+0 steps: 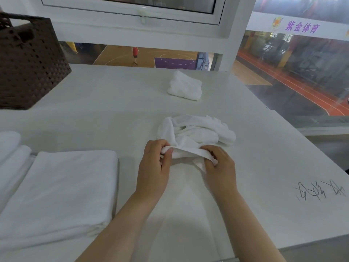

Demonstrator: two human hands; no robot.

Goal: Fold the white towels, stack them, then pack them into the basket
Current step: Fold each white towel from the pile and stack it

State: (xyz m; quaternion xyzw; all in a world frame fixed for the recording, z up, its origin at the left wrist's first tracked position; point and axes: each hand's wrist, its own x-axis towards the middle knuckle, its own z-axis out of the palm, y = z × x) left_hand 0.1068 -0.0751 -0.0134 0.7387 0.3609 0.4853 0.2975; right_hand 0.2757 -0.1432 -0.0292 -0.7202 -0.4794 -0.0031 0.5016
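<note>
Nearest us on the white worktop (pixel 264 167), a folded towel (pixel 62 190) lay flat at our left, with more folded towels (pixel 11 152) just beyond its far-left edge. Our left hand (pixel 154 167) and right hand (pixel 220 165) pinched the near edge of a crumpled towel (pixel 196 131), fingers curled round the hem, the hands slightly apart. Farther off lay another bunched towel (pixel 185 86). The dark woven basket (pixel 28 65) stood at the far left.

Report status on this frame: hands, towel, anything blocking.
Left hand and right hand both pinch the crumpled towel's near edge. Folded stack at left, basket far left. Another loose towel behind; nothing blocking.
</note>
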